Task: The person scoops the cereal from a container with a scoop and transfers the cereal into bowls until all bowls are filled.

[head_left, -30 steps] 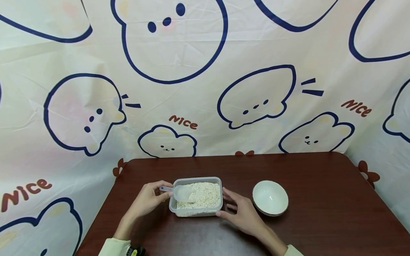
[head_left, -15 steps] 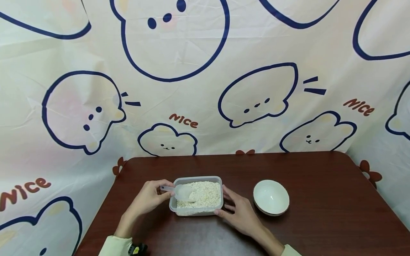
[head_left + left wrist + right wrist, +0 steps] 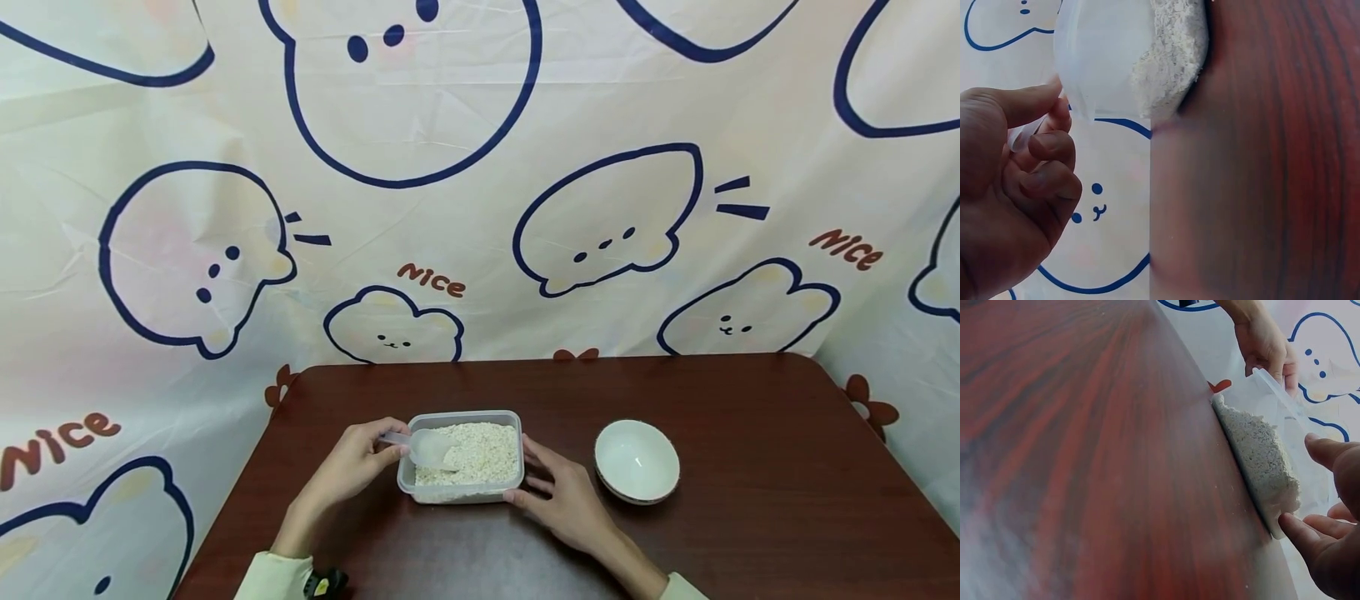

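A clear plastic container (image 3: pixel 465 498) holds pale, crumbly grains like oats or rice (image 3: pixel 483 454). In the head view my left hand (image 3: pixel 351 462) is at its left end. It pinches the handle of a translucent scoop (image 3: pixel 430 450), whose bowl lies over the grains inside the container. The left wrist view shows that hand (image 3: pixel 1016 175) with thumb and fingertips together on the handle, the other fingers curled. At the container's right end my right hand (image 3: pixel 564 500) rests its fairly straight fingers and thumb against the wall. The right wrist view shows these fingertips (image 3: pixel 1291 524) touching the plastic.
A white bowl (image 3: pixel 637 461) stands on the dark brown table (image 3: pixel 750 433), to the right of my right hand. Behind the table hangs a pale cloth (image 3: pixel 480 250) printed with cartoon outlines. A dark watch (image 3: pixel 324 583) shows at the left sleeve.
The whole head view has shifted slightly. Both hands, the scoop and the container keep nearly the same places relative to one another.
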Available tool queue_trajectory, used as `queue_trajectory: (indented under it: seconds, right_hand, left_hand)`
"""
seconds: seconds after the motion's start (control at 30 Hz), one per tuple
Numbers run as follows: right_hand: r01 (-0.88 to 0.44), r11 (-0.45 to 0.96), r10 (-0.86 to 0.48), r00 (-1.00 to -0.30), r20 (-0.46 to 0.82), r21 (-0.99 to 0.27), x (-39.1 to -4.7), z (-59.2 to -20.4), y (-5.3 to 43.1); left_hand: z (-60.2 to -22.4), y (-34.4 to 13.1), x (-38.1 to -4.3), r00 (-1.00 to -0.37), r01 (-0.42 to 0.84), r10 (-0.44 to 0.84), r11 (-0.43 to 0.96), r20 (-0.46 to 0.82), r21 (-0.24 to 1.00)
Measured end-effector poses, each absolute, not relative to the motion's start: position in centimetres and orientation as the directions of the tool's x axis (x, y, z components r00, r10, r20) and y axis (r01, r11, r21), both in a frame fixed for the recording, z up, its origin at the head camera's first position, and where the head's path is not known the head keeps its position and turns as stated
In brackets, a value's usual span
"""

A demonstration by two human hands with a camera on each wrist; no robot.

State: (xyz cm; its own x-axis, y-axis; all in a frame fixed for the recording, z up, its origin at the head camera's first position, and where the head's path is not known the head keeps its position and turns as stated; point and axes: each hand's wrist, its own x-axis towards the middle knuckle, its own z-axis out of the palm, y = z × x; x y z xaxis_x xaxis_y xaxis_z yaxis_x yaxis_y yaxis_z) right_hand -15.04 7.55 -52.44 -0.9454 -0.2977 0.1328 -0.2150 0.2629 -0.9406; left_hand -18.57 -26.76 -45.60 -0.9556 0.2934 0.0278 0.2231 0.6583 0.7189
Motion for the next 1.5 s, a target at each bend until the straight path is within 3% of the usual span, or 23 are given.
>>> queue_trajectory:
  seconds: [0.43,0.87,1.5]
  right_hand:
    - [-0.214,0.243,-0.304,-0.943,0.135,-0.946,-15.1,-52.5,7.7]
    - [-0.198,0.250,-0.285,-0.951,0.124,-0.948,-14.9,-52.4,7.7]
    - [-0.203,0.280,-0.287,-0.950,0.120,-0.938,-15.0,-52.5,7.6]
  left_hand:
    - [-46.2,-25.2,-18.5,-0.934,0.315,0.337,0.623,0.117,0.716]
    - [-46.9,-21.7,-18.2,-0.883,0.469,0.373,0.662,0.287,0.584]
    - [-48.5,-22.0,-17.7,-0.904,0.425,0.251,0.624,0.346,0.656]
